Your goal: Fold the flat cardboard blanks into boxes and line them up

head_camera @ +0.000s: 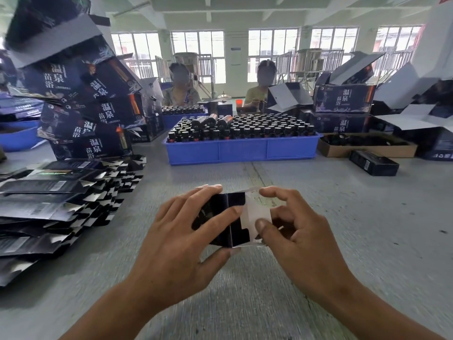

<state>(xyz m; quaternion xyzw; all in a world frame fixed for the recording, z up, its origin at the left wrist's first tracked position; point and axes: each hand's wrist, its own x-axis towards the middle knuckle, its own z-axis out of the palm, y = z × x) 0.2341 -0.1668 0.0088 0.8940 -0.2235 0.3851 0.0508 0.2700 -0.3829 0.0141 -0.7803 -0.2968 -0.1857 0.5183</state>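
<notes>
At the left edge of the frame, a stack of flat dark blanks lies fanned out on the grey table, and above it, in the upper left, big dark printed cartons are piled up crookedly. In the lower middle, the left hand grips a small dark box, fingers curled over its top and thumb under its near edge. Just to the right, the right hand pinches the box's white end flap between thumb and curled fingers. Behind the hands, in the centre, a blue tray holds rows of dark bottles. Two people sit beyond it. At the right, a small black box lies beside a brown carton, with more open cartons stacked behind.
</notes>
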